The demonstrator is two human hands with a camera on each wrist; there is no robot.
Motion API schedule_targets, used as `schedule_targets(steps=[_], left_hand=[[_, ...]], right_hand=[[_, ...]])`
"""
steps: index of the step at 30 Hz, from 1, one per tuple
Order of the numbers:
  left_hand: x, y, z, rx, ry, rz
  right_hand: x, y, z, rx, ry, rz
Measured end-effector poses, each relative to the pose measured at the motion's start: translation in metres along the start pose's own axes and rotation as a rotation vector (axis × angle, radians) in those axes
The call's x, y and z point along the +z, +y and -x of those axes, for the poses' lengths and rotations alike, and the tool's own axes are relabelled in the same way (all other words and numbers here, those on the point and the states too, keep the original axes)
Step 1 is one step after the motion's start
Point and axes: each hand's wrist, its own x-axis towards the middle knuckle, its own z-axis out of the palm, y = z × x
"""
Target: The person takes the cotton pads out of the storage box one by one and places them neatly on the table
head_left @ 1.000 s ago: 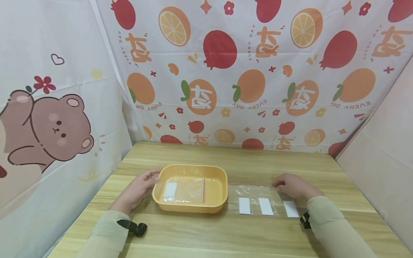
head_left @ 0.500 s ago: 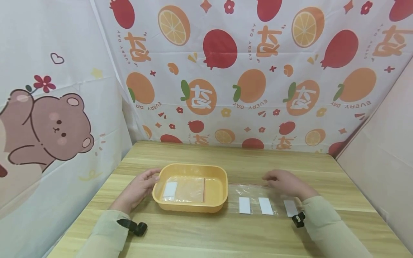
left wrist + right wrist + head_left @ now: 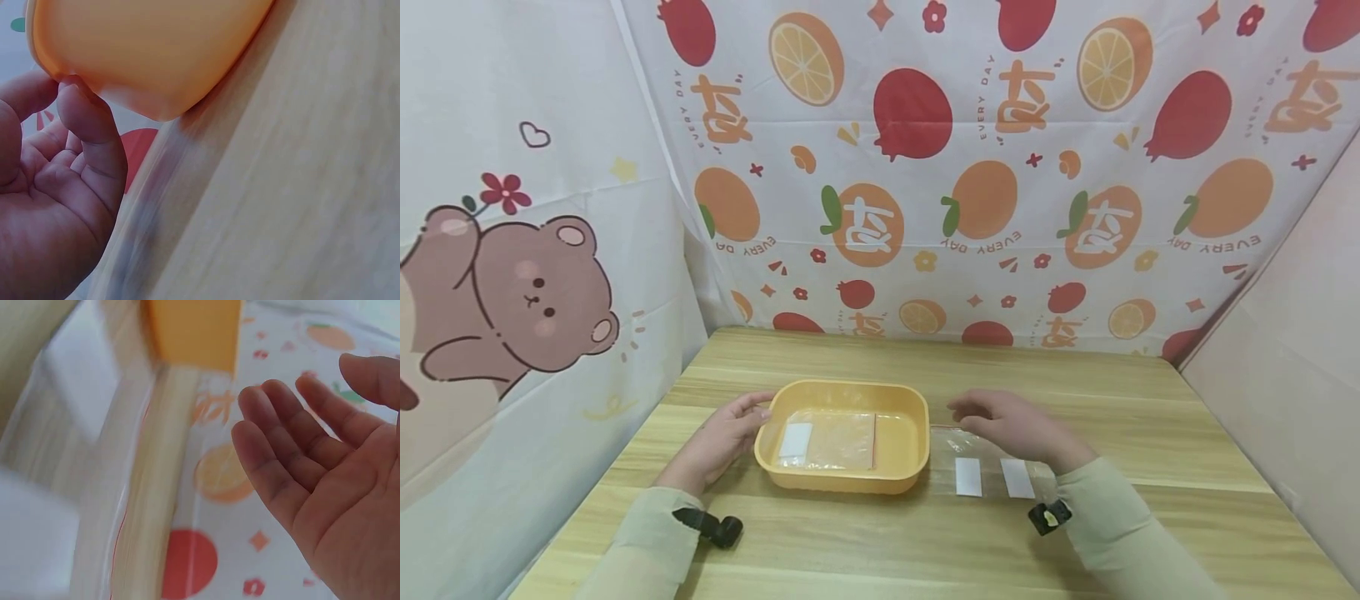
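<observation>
Yellow tray with rounded corners

My tray, at the centre of the frame, is plain yellow-orange. The bag inside it is clear, with a red line down its right edge and a white patch at its left. Right of centre, the other bags are clear too, red along the top, with white patches. My sleeves are pale khaki. The table is streaked light brown. Across the top, the white curtain carries red and orange fruit; at upper left, white cloth shows a brown bear.
</observation>
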Motion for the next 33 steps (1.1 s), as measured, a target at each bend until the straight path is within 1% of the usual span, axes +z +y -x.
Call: schedule_targets(steps=[3,6,9,14,17,19,23,26,29,33], left_hand=[[-0.001,0.0,0.0,-0.003,0.0,-0.003],[-0.002,0.0,0.001,-0.001,0.0,-0.002],[-0.002,0.001,0.002,-0.001,0.004,-0.003],[0.0,0.005,0.004,-0.004,-0.005,-0.006],[0.0,0.006,0.004,-0.001,-0.007,-0.01],[0.0,0.006,0.003,-0.001,-0.005,-0.013],[-0.001,0.004,0.002,-0.003,-0.006,-0.015],[-0.001,0.002,0.001,-0.005,-0.006,-0.012],[-0.001,0.002,0.001,-0.005,-0.006,-0.011],[-0.001,0.004,0.002,-0.01,-0.004,-0.012]], right_hand=[[0.008,-0.017,-0.005,-0.008,-0.02,-0.078],[0.019,-0.032,-0.013,-0.006,-0.037,-0.202],[0.032,-0.042,-0.023,-0.002,-0.061,-0.347],[0.054,-0.049,-0.04,0.015,-0.077,-0.57],[0.067,-0.052,-0.051,0.055,-0.059,-0.705],[0.076,-0.054,-0.057,0.094,-0.04,-0.765],[0.093,-0.059,-0.069,0.188,-0.016,-0.793],[0.102,-0.063,-0.075,0.239,-0.007,-0.774],[0.107,-0.067,-0.079,0.261,-0.003,-0.777],[0.109,-0.07,-0.081,0.261,-0.009,-0.786]])
